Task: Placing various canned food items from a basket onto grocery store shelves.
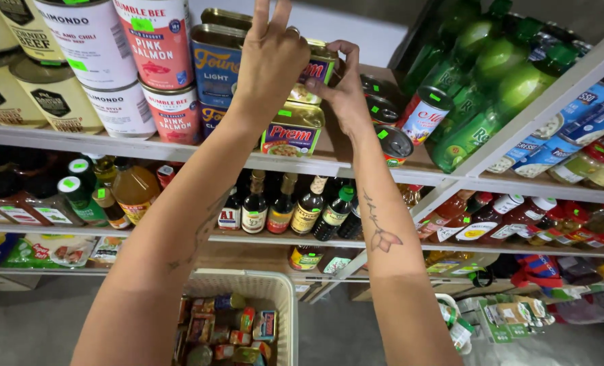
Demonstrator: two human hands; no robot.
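Both arms reach up to the top shelf [146, 150]. My left hand [269, 59] rests over a rectangular gold tin of canned meat [317, 68], two fingers lifted straight up, a ring on one. My right hand [346, 91] grips the same tin from its right side, thumb on the front edge. This tin sits on top of another like it [294, 130] with a blue and yellow label. Blue and gold tins [215, 62] stand just left of it. My right forearm carries a tattoo.
Round cans [159, 41] of fish and beef fill the shelf's left; small cans [424, 112] and green bottles [481, 81] lie to the right. Sauce bottles [281, 207] line the lower shelf. A cream basket [285, 298] with small tins hangs below my arms.
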